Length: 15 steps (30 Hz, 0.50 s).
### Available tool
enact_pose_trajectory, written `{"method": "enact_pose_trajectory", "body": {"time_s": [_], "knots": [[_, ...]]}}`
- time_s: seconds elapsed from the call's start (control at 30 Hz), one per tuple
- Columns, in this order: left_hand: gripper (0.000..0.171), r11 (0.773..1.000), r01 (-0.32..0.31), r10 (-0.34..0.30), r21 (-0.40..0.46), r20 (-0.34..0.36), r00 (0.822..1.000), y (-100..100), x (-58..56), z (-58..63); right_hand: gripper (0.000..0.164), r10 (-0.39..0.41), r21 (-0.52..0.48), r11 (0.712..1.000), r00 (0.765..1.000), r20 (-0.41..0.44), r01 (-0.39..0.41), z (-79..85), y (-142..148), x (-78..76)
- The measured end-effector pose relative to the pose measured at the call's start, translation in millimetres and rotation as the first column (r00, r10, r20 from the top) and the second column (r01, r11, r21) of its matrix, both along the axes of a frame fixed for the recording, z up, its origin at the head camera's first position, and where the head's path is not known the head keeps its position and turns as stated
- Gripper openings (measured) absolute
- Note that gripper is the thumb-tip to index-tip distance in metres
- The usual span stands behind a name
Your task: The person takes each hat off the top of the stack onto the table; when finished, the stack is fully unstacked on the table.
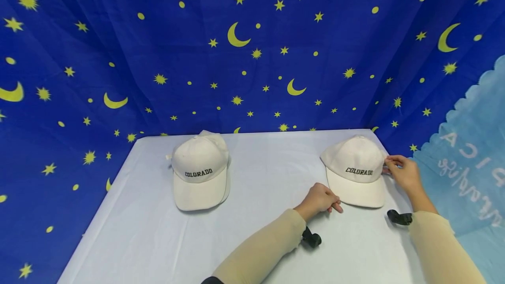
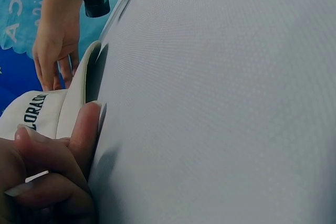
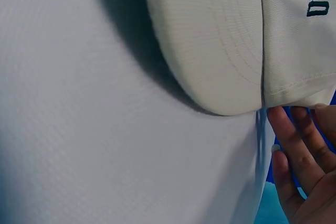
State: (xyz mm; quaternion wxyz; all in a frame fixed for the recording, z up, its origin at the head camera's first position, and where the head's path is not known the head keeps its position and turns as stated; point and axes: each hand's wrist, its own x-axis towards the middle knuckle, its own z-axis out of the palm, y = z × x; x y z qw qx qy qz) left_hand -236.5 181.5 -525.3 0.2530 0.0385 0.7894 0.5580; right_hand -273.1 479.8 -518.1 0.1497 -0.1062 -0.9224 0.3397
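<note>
Two off-white baseball caps with COLORADO lettering sit on the white table. The right cap (image 1: pixel 356 161) has its brim toward the front. At its right side is my right hand (image 1: pixel 404 173); its thumb and fingertips pinch the lower edge of the crown, as the right wrist view shows. My left hand (image 1: pixel 318 198) lies low at the front left of the brim (image 3: pixel 210 40), fingers loosely bent. In the left wrist view one finger (image 2: pixel 84 132) reaches right to the brim's edge, and nothing is held. The left cap (image 1: pixel 200 168) stands apart, untouched by either hand.
The white-covered table (image 1: pixel 252 231) ends at a dark blue curtain (image 1: pixel 252 78) with yellow moons and stars. A light blue cloth (image 1: pixel 469 157) with lettering hangs on the right. Each wrist wears a black camera (image 1: pixel 311 237).
</note>
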Motion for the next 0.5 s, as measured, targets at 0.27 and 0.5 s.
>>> {"method": "enact_pose_trajectory", "body": {"time_s": [0.27,0.5], "knots": [[0.027,1.000,0.008,-0.008,-0.003,-0.010,1.000,-0.1,0.8,-0.5,0.045,-0.023,0.014,1.000,0.999,0.046,0.022,-0.4,-0.4,0.1],[0.023,1.000,0.029,-0.029,-0.005,-0.001,1.000,-1.7,0.4,2.7,0.047,-0.012,-0.014,1.000,0.998,0.055,0.013,-0.3,-2.2,1.0]]}}
